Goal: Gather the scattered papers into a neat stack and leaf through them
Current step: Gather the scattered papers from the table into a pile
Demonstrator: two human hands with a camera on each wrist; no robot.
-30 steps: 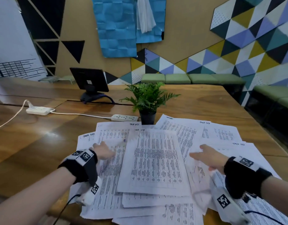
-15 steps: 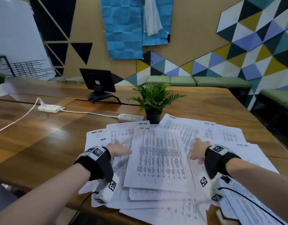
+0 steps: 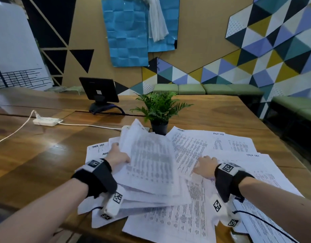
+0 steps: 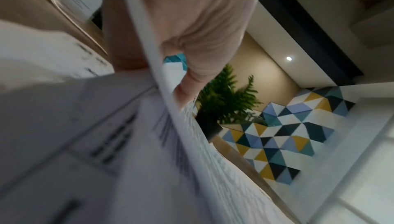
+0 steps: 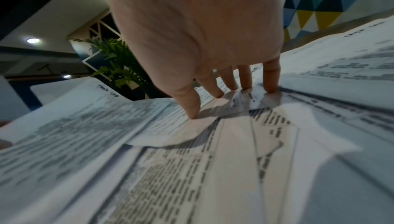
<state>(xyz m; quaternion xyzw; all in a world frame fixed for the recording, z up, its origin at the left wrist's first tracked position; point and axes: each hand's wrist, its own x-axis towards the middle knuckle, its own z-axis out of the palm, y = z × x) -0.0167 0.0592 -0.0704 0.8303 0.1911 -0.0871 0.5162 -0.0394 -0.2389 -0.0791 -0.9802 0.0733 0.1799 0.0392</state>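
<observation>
Left hand (image 3: 118, 156) gripped the left edge of a raised sheaf (image 3: 149, 165), thumb on top, fingers beneath; sheaf tilted up off the papers (image 3: 195, 223). Right hand (image 3: 206, 166) pressed spread fingertips (image 5: 193, 111) onto the loose papers, crumpling one. Papers lay overlapping on the table (image 3: 37, 155), near the plant (image 3: 160, 109).

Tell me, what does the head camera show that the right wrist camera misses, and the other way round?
Only the head view shows the left hand lifting a bundle of sheets, plus the monitor and power strip on the table. Only the right wrist view shows the right hand's fingertips pressing on the papers, and ceiling lights. Both show the right hand, the scattered papers and the potted plant.
</observation>
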